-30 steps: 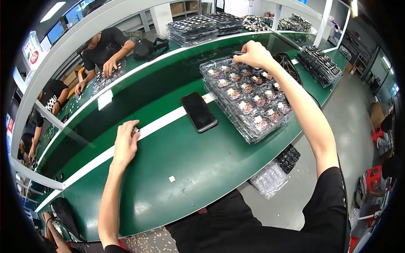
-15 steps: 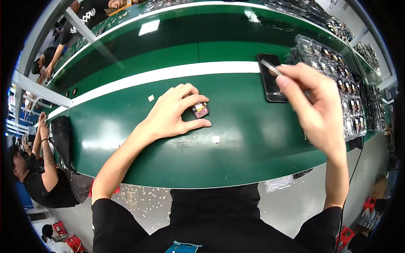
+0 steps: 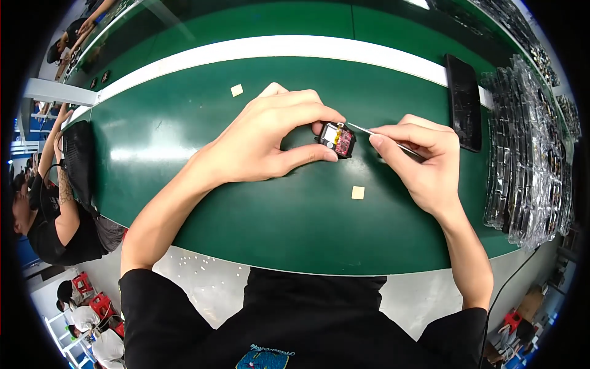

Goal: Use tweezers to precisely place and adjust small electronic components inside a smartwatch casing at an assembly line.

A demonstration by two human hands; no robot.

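Observation:
Between the thumb and fingers of my left hand (image 3: 270, 126) is a small black square watch body (image 3: 344, 142). It is open-faced, showing a silvery block, yellow tape and a reddish circuit board. My right hand (image 3: 424, 157) grips slim metal tweezers (image 3: 361, 128), their tip at the upper right corner of the watch body. Part of the tweezers is hidden by my fingers. Nearer to me on the green table lies a small cream square pad (image 3: 357, 193). Another cream square pad (image 3: 236, 90) lies beyond my left hand.
A black phone (image 3: 464, 104) leans by the white strip (image 3: 276, 47) at the table's back. Stacked clear plastic trays (image 3: 528, 160) stand at the right edge. A black bag (image 3: 78, 163) sits at the left end, near a co-worker (image 3: 52, 215).
My right hand has come down and left from beside the phone, bringing the tweezers to the watch body. My left hand now pinches the watch body, which has turned. The view has shifted.

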